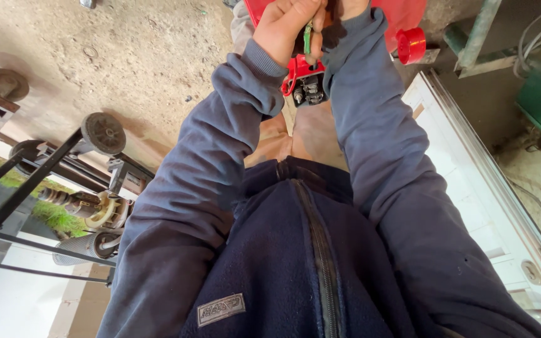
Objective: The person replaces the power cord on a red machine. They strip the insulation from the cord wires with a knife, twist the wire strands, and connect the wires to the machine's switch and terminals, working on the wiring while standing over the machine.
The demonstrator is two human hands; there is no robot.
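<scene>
a dark blue zipped fleece (pixel 295 263) fills the near view, both sleeves reaching away from the camera; the left hand (pixel 289 25) is clenched around a thin green tool (pixel 307 39), pinching it upright just above a red machine (pixel 402 15); the right hand (pixel 349 6) is mostly cut off by the frame edge, so its grip cannot be told; below the tool sits an exposed dark engine part (pixel 311 91); the slim tool looks likely to slip into that part if the pinch loosens; a red cap (pixel 411 45) lies to the right.
</scene>
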